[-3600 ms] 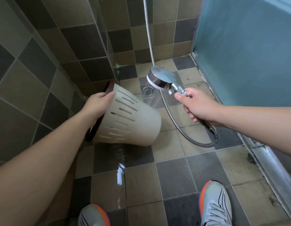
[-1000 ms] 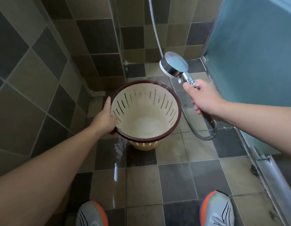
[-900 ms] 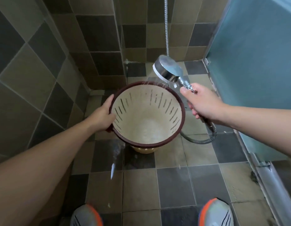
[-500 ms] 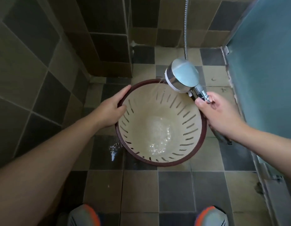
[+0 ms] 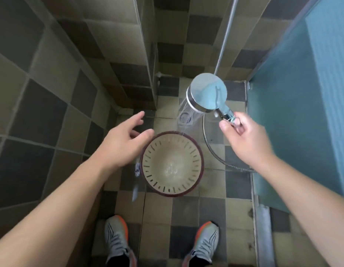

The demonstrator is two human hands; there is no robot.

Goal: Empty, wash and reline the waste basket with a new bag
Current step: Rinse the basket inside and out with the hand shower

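Cream plastic, dark red rim: the waste basket stands upright on the tiled floor, mouth up, a little water pooled at its bottom. No bag in it. Left hand hovers above its left rim, fingers spread and relaxed, holding nothing. Right hand is curled round the handle of the shower head, up and to the far right; spray falls toward the basket's far rim and the floor drain beyond. Hose loops right of the basket. Shoes near. Step, by my reading: washing, rinse stage. Next likely calls for gripping the rim and tipping the water toward the drain.
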